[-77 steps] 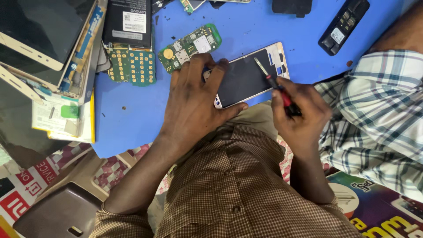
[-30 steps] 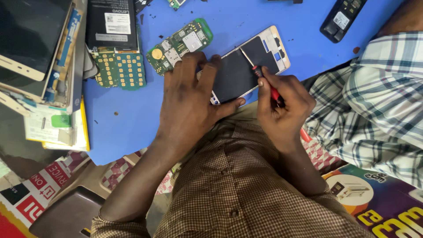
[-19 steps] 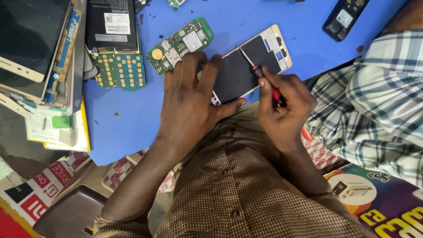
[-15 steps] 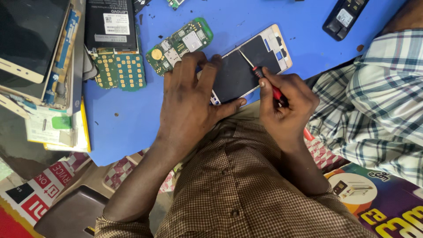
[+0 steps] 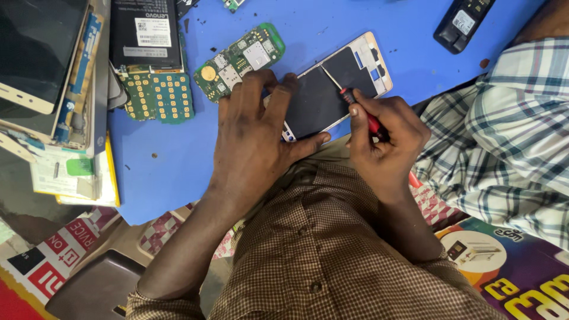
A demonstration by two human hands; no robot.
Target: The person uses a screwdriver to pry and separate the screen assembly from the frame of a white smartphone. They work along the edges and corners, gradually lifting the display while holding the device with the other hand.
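- Head view, taking the opened phone point(image 5: 332, 89) on the blue desk point(image 5: 178, 160) as the landmark: far left of it, a stack of phone parts and boxes point(image 5: 50, 101) lies at the desk's edge.
- Left of the phone, a black battery point(image 5: 146, 32) sits above a green keypad board point(image 5: 157, 98).
- Just left of the phone lies a green circuit board point(image 5: 240, 59).
- The left hand point(image 5: 255, 136) presses flat on the phone's left end, fingers spread, thumb along its lower edge; its grip is closed on nothing.
- The right hand point(image 5: 385, 142), below the phone's right end, has its grip closed on a red-handled screwdriver point(image 5: 355, 106), tip on the phone.
- Upper right of the phone lies a black handset point(image 5: 462, 24).
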